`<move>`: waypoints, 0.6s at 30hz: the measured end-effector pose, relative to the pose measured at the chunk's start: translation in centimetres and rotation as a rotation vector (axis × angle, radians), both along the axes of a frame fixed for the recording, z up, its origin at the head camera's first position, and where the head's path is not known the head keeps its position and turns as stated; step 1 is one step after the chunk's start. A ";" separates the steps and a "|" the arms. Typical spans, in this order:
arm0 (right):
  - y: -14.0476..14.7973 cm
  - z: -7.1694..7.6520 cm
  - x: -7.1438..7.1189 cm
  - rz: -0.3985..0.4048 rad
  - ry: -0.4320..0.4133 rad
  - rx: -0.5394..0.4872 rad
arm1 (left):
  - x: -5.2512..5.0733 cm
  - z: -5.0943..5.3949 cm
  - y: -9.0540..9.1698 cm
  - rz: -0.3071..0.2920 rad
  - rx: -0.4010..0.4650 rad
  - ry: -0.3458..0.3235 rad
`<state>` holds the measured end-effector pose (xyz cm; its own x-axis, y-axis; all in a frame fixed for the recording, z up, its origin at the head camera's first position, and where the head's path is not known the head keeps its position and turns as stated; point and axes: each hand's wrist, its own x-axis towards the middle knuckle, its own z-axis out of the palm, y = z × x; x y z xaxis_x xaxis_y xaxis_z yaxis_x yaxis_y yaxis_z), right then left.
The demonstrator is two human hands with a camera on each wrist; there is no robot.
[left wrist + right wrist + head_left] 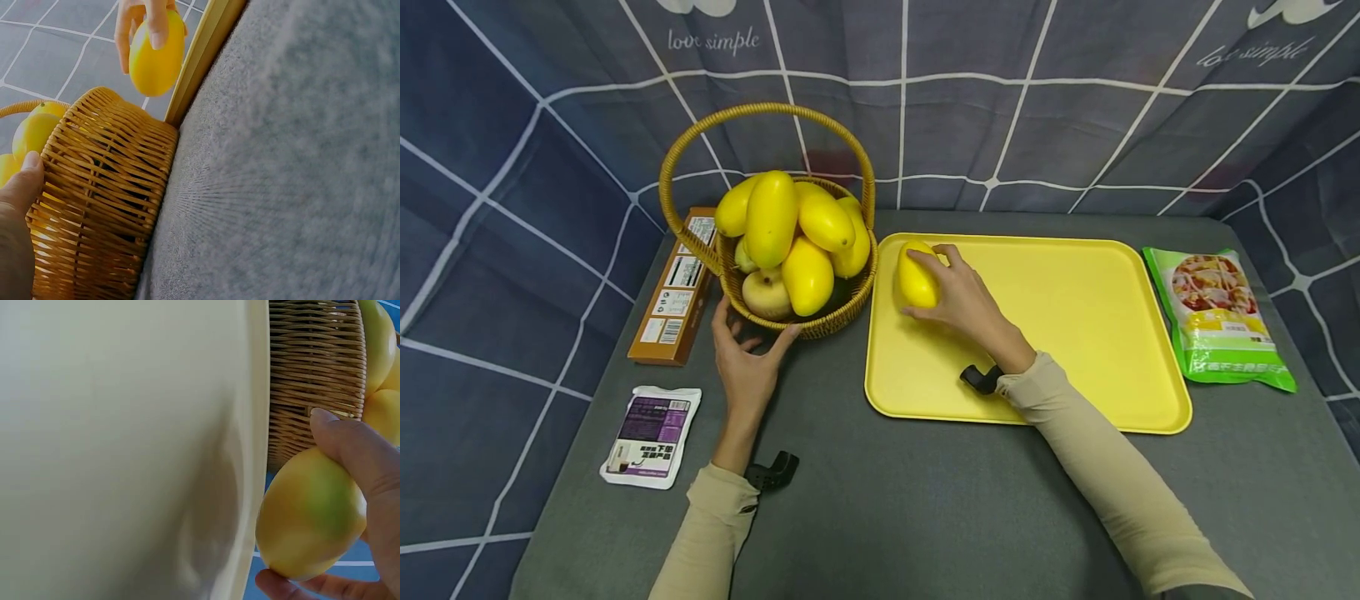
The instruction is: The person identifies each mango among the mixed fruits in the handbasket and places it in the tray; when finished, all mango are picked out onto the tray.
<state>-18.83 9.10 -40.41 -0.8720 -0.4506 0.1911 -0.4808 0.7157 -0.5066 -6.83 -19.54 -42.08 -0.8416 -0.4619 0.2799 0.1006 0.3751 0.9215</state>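
Observation:
My right hand point(958, 300) holds a yellow mango point(917, 275) above the left end of the yellow tray point(1037, 333). In the right wrist view, the thumb and fingertips lie around that mango point(309, 515), and a shadow falls on the tray. My left hand point(745, 367) grips the near side of a wicker basket point(850, 315), with its thumb by the rim in the left wrist view. Several mangoes point(771, 221) are heaped in the basket, along with a pale round fruit point(766, 293). Part of the basket's contents is hidden beneath the top fruit.
A brown box point(673, 304) lies left of the basket, partly behind it. Nearer on the left is a white and purple pouch point(651, 437). A green food packet point(1221, 317) lies right of the tray. The basket's tall handle point(767, 108) arches over the fruit.

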 end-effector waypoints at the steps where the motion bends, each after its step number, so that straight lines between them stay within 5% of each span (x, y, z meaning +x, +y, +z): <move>1: -0.1 -0.1 -0.1 -0.003 -0.016 0.000 | 0.2 0.3 0.2 -0.001 -0.001 0.001; 18: -1.2 -0.9 -1.5 0.004 -0.027 0.042 | 0.4 0.3 0.2 -0.027 0.002 0.068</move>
<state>-20.37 7.93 -41.33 -0.8747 -0.4615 0.1481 -0.4704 0.7344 -0.4893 -6.43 -19.34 -41.76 -0.8329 -0.4401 0.3356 0.1726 0.3696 0.9130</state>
